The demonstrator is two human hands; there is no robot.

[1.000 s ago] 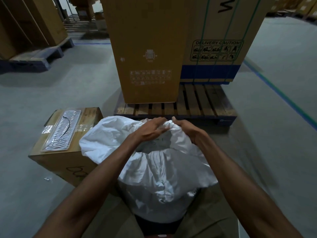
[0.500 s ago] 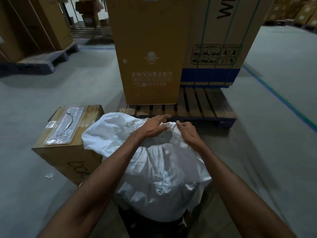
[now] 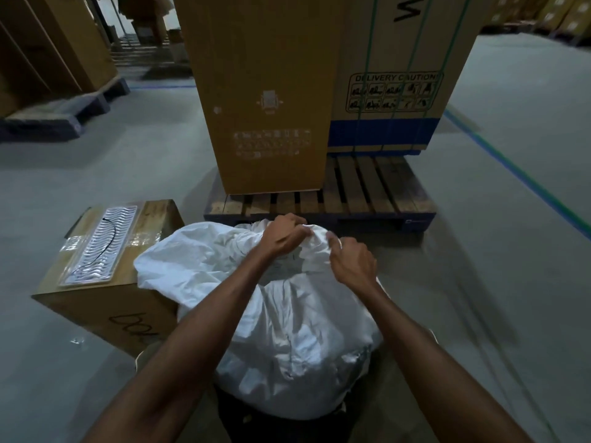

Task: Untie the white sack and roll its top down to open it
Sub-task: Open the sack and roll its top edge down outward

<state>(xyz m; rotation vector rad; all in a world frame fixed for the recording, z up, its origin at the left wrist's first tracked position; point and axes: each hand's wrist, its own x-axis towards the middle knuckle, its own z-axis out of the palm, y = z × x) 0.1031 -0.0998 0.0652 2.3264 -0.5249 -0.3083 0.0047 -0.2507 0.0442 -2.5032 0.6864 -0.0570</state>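
Our left hand [image 3: 283, 236] curls its fingers around the bunched top of the white sack [image 3: 287, 321], and our right hand [image 3: 351, 262] pinches the same bunch just beside it. The sack is one, full and rounded, with crumpled cloth, and it stands on the grey floor [image 3: 495, 266] directly in front of us. It seems still closed at the top, but the hands hide the knot. One small carton [image 3: 105, 266] touches its left side. Behind stands one wooden pallet [image 3: 367, 190] with two tall cartons [image 3: 265, 91].
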